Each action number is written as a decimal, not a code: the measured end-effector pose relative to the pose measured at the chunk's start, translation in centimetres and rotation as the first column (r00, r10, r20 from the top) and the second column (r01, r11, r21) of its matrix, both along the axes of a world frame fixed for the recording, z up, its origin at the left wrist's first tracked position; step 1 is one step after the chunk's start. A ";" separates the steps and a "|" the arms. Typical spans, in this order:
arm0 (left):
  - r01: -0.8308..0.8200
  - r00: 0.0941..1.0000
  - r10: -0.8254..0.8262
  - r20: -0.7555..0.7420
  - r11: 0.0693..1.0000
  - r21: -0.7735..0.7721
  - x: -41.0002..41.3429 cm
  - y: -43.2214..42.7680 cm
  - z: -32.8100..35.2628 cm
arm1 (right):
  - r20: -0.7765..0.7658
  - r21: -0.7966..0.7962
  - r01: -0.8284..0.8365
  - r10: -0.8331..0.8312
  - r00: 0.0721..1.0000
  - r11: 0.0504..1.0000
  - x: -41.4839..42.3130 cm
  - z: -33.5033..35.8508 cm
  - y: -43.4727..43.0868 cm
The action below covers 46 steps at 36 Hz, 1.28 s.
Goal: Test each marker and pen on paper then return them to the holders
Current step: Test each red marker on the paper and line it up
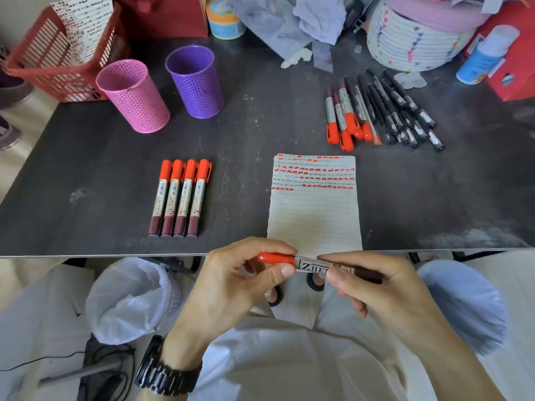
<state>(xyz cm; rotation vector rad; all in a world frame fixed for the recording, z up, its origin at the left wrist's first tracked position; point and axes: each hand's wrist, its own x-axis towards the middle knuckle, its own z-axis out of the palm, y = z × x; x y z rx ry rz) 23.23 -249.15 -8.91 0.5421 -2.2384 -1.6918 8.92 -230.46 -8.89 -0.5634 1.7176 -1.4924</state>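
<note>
Both hands grip one marker (312, 263): left hand (231, 285) pinching its cap, right hand (385, 287) pinching the barrel; a sudden pull risks smearing ink on fingers.

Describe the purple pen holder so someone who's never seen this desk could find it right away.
Start at the red mesh basket in the dark table's far left corner. Two perforated cups stand upright just right of it. The purple holder is the one farther right and farther back, beside the pink cup.
</note>
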 end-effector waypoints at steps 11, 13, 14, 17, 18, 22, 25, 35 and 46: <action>0.080 0.996 -0.079 0.052 0.997 -0.022 -0.1 -1.0 0.0 | -0.300 0.170 -0.131 0.178 0.937 0.977 1.1 -0.7 -0.1; 0.091 0.994 -0.090 0.056 0.996 -0.014 0.0 -1.2 0.1 | -0.286 0.172 -0.147 0.192 0.939 0.974 1.3 -0.9 -0.2; 0.099 0.994 -0.098 0.057 0.995 -0.015 0.0 -1.3 0.1 | -0.273 0.168 -0.153 0.195 0.942 0.974 1.3 -0.9 -0.2; 0.135 0.989 -0.134 0.057 0.991 -0.022 -0.1 -1.5 0.3 | -0.208 0.129 -0.152 0.177 0.962 0.980 1.4 -1.4 -0.1; 0.145 0.988 -0.143 0.057 0.989 -0.023 -0.2 -1.5 0.3 | -0.191 0.116 -0.138 0.159 0.969 0.984 1.4 -1.6 0.0; 0.163 0.984 -0.161 0.073 0.987 -0.018 -0.4 -1.5 0.4 | -0.243 0.129 -0.101 0.130 0.961 0.987 1.5 -2.0 0.3; 0.174 0.982 -0.173 0.081 0.985 -0.005 -0.7 -1.6 0.6 | -0.288 0.128 -0.092 0.125 0.949 0.988 1.7 -1.9 0.3; 0.194 0.976 -0.183 0.119 0.977 -0.089 -0.9 -2.3 0.7 | -0.170 0.035 -0.047 0.052 0.984 0.998 2.7 -1.7 -0.3; -0.059 0.880 0.423 -0.214 0.546 0.836 -3.5 -2.8 3.2 | 0.348 -0.057 0.062 -0.038 0.937 0.996 5.2 -0.8 -3.5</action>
